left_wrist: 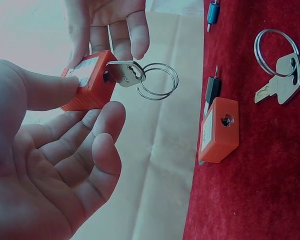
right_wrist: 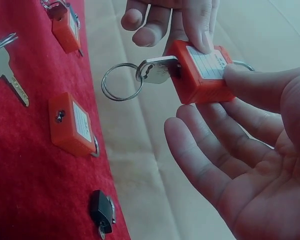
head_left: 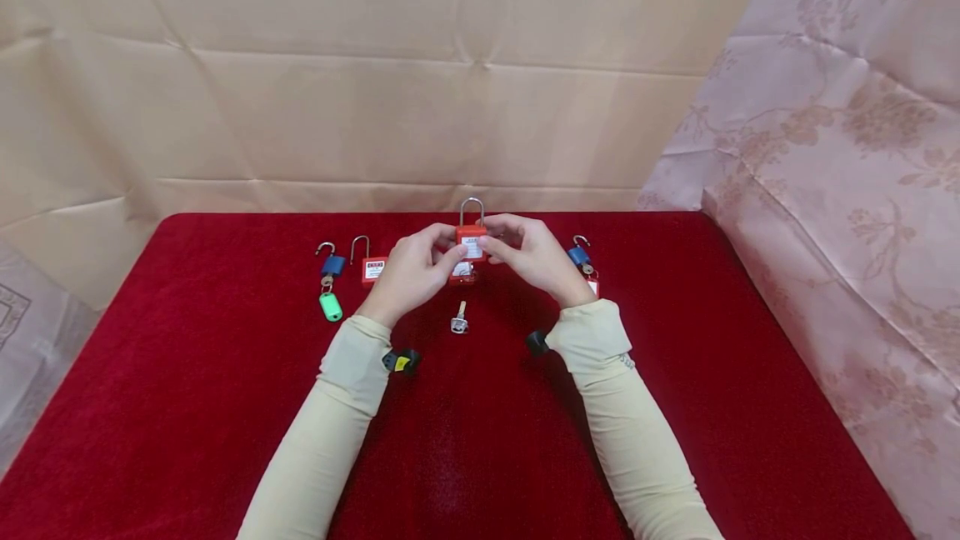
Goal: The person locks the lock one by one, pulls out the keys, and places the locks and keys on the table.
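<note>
Both hands hold up an orange-red padlock [head_left: 471,243] with a white label, its steel shackle [head_left: 472,205] uppermost. My left hand [head_left: 411,272] pinches one side, thumb on the label and fingers behind. From the other side, my right hand [head_left: 534,255] grips it with its thumb at the label edge. A flat key [right_wrist: 157,69] sits in the keyhole at the padlock's bottom. Two thin split rings [left_wrist: 162,82] hang from that key's head. Below the hands, another orange padlock [right_wrist: 70,122] lies on the red cloth, its keyhole facing me.
Nearer me lies a loose key [head_left: 460,319] with rings. To the left are a blue padlock [head_left: 333,265] with a green tag [head_left: 330,307] and an orange padlock [head_left: 373,268] with its shackle raised. Another blue padlock [head_left: 578,256] lies right. Beige cloth [head_left: 375,90] hangs behind the table.
</note>
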Motion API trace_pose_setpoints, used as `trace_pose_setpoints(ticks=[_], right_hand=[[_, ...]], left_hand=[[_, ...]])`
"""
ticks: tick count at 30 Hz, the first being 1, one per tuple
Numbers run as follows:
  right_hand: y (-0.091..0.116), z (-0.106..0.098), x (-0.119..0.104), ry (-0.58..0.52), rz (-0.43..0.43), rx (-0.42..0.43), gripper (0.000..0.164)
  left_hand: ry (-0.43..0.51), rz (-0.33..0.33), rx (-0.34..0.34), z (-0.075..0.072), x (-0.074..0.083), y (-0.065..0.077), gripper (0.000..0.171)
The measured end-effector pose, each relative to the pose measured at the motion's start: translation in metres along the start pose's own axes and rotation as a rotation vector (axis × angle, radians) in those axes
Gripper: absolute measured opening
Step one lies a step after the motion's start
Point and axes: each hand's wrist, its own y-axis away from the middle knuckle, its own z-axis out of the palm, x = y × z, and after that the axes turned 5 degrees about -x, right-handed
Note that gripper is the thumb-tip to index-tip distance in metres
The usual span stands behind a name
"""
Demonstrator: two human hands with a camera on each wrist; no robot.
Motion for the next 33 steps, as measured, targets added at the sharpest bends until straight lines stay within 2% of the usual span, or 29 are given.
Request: trace_pose_setpoints(ticks=[8, 15, 22, 33], right_hand=[[0.000, 0.004, -0.004, -0.028, -0.007, 0.021, 0.037], [0.002, 0.002, -0.010, -0.098, -0.014, 0.116, 0.035], [0.001, 0.001, -0.009, -0.182, -0.039, 0.154, 0.033], [0.001, 0.002, -0.010, -0.216, -0.041, 0.170, 0.035]], left_hand=[[0.016, -0.020, -0.014, -0.001, 0.000, 0.000, 0.031], [0.024, -0.049, -0.044, 0.000, 0.001, 0.000, 0.039], [0.004, -0.001, -0.052, 0.002, 0.001, -0.001, 0.031], [0.006, 0.045, -0.072, 0.001, 0.002, 0.001, 0.016]])
